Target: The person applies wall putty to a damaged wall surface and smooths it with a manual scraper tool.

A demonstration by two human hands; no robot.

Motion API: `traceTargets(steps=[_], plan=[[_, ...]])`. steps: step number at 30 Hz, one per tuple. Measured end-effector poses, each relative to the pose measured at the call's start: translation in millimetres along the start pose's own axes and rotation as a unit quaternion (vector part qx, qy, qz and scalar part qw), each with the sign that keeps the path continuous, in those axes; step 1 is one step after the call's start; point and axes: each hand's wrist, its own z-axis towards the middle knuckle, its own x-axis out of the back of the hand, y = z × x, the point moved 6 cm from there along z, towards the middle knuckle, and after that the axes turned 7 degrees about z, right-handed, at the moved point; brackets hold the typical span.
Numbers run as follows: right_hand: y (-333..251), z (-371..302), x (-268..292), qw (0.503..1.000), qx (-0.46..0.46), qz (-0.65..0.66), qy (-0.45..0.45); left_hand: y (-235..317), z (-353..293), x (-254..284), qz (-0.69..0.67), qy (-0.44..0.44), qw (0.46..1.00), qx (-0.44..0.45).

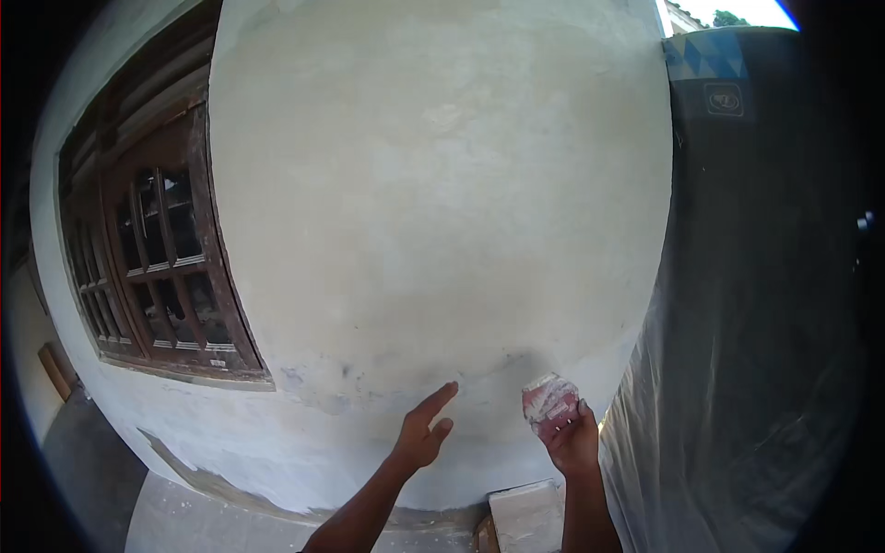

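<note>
The plastered wall (433, 203) fills the centre of the view; its surface is pale, with uneven patches and a few dark marks low down. A dark tarpaulin (765, 304) hangs at the right, with clear plastic sheeting (664, 433) draped along its lower left edge, just beside the wall. A brown wooden window (161, 267) with glazing bars sits in the wall at the left. A pale block (527, 514) stands near the foot of the wall, between the two forearms. The left hand (422, 435) is open, fingers extended and pointing up toward the wall's lower part; whether it touches the plaster cannot be told. The right hand (573, 441) is closed around a folded piece of sandpaper (549, 400), reddish and dusted white, held against or just beside the wall, right of the left hand.
</note>
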Motion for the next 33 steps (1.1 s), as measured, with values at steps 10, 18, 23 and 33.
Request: traceTargets(steps=[10, 18, 23, 33], plan=[[-26, 111, -263, 0.980, 0.149, -0.007, -0.129, 78, 197, 126, 0.398, -0.063, 0.825, -0.397], [-85, 165, -371, 0.884, 0.375, -0.171, -0.222, 88, 267, 125, 0.485, -0.072, 0.733, -0.472], [-104, 185, -400, 0.714, 0.515, -0.393, -0.265, 97, 285, 114, 0.489, -0.064, 0.718, -0.492], [-98, 212, -410, 0.311, 0.690, -0.588, -0.284, 91, 288, 99, 0.509, -0.062, 0.692, -0.509]])
